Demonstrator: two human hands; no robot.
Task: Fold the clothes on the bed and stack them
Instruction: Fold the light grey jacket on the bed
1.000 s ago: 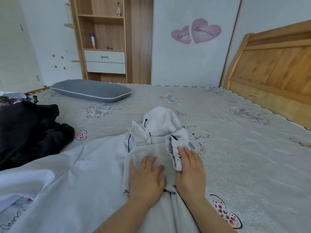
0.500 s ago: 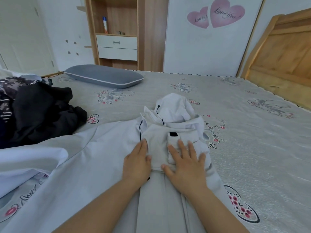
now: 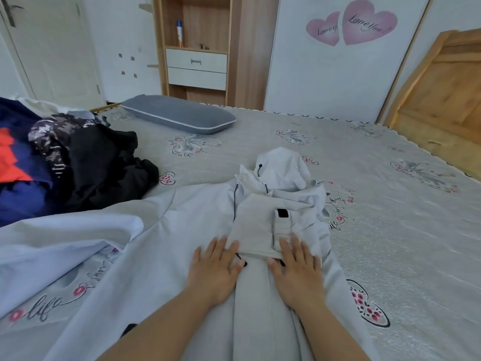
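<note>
A pale grey hooded jacket (image 3: 260,217) lies on the bed in front of me, its hood (image 3: 281,168) pointing away and its sleeves folded in over the chest. My left hand (image 3: 216,267) lies flat with straight fingers at the near left edge of the folded part. My right hand (image 3: 296,267) presses flat on the near right side, fingers spread over a folded sleeve. The jacket's lower part runs toward me between my forearms. A heap of unfolded clothes (image 3: 65,162), black, patterned, navy and orange, sits at the left.
The bed sheet (image 3: 403,230) is grey with heart and flower prints. A grey pillow (image 3: 179,117) lies at the far edge. A wooden headboard (image 3: 442,100) stands at the right, a shelf unit with drawers (image 3: 197,53) behind. A loose pale sheet (image 3: 65,243) bunches at my left.
My right hand laid the sleeve cuff down flat on the jacket. Both hands then slid back toward me to the near edge of the folded part.
</note>
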